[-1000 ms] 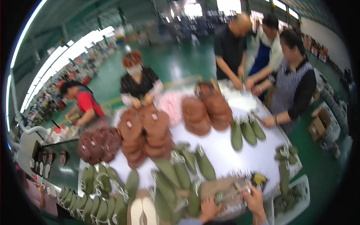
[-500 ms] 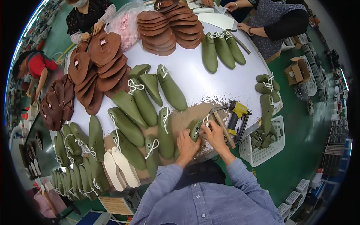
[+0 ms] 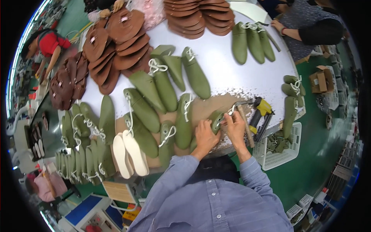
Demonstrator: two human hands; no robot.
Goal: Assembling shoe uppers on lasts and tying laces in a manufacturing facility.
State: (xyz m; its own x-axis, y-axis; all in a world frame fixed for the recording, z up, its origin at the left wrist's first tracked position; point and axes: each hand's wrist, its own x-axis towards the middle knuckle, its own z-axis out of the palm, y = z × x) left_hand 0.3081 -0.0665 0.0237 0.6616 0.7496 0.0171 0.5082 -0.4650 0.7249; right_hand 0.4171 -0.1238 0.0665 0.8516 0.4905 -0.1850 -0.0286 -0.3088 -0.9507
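At the near edge of the table my left hand (image 3: pixel 206 135) is closed around a green shoe last (image 3: pixel 216 116). A dark hole shows in the upper face of this last. Just to its right, my right hand (image 3: pixel 235 127) pinches a white cord (image 3: pixel 233 108) between thumb and fingers, close against the last. Beside that hand lies a hammer (image 3: pixel 247 127) with a wooden handle, and past it a yellow and black nail gun (image 3: pixel 263 107). More green lasts (image 3: pixel 183 125) with white cord loops lie left of my left hand. My fingers hide part of the held last.
White insoles (image 3: pixel 123 156) lie at the near left among rows of lasts. Stacked brown leather pieces (image 3: pixel 125 27) cover the far left. Three lasts (image 3: pixel 255 44) stand far right. A white basket (image 3: pixel 291 149) is beside the table. Co-workers' hands (image 3: pixel 277 26) are at the far edge.
The whole view has shifted, so the table sits higher and further right in it. My left hand still holds the last and my right hand still pinches the cord.
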